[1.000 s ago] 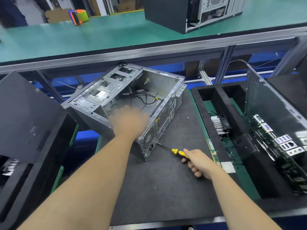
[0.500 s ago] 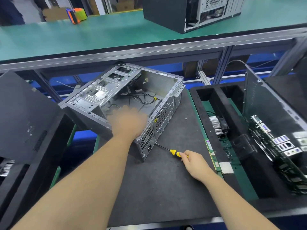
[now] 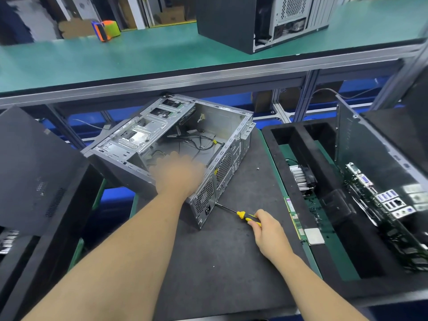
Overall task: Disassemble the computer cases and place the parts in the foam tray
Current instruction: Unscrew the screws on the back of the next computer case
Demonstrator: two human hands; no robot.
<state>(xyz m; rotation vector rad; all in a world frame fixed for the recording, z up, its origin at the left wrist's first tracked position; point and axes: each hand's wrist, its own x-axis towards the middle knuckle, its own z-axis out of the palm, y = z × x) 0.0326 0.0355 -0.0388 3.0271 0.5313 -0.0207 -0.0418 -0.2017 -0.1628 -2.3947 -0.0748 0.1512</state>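
- Pinching the yellow-and-black handle of the screwdriver, my right hand kept its grip curled round it, the shaft aimed at the lower rear corner of the computer case.
- My left hand lay over the case's near top edge; it was motion-blurred, so I could not tell whether that grip was clasped or flat.
- I judged the case a stiff, fairly heavy sheet-metal shell with sharp edges, best taken by its frame rails, not by the loose cables inside.
- It sat open-side up and skewed on the dark mat of the table, with a small loose screw just beside it.
- On the right stood the foam tray, already holding a heatsink, memory sticks, a processor and a motherboard; these looked fragile.
- Beyond ran a green shelf carrying another case.
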